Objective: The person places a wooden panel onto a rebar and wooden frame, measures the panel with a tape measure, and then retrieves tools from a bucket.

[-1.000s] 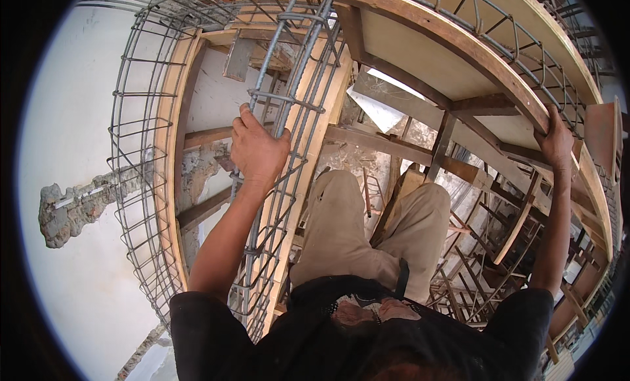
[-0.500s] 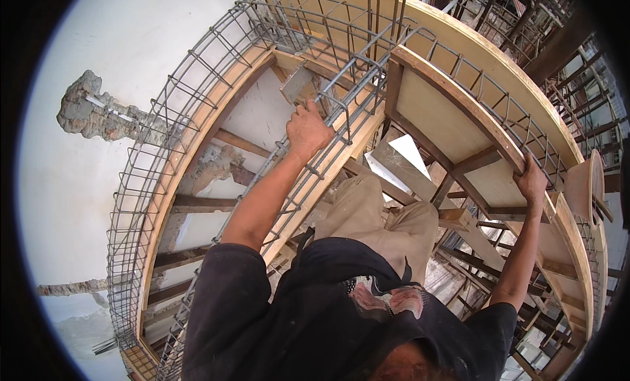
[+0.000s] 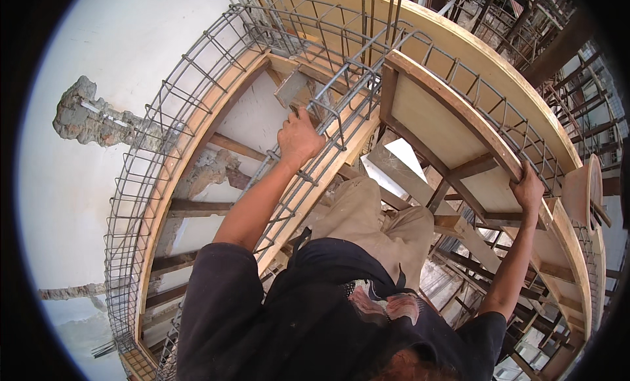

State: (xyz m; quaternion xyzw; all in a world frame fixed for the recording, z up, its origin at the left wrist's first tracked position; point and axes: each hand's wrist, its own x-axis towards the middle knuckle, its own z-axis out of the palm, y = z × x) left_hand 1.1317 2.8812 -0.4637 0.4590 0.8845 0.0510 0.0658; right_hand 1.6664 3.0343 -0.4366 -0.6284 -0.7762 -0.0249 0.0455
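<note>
My left hand [image 3: 300, 138] is closed over the top bars of a straight steel rebar cage [image 3: 336, 126], which lies along a timber beam form [image 3: 357, 133]. Its fingertips are partly hidden. On the other side, my right hand [image 3: 527, 189] grips the upper edge of a framed plywood formwork panel [image 3: 438, 128]. The panel has dark timber battens and stands tilted beside the curved outer form. Its far upper corner sits close to the rebar cage. Between the two hands are my knees, in tan trousers.
A curved rebar cage [image 3: 164, 109] runs along the white wall [image 3: 98, 204] at left. At the far side and right curves a tall plywood form [image 3: 459, 37]. Upright bars [image 3: 380, 17] rise at the far corner. Timber props and gaps open down to a lower level [image 3: 453, 282].
The view has shifted slightly, so the scene sits a little lower and more to the left. Both hands keep their holds; the left hand has moved slightly nearer me.
</note>
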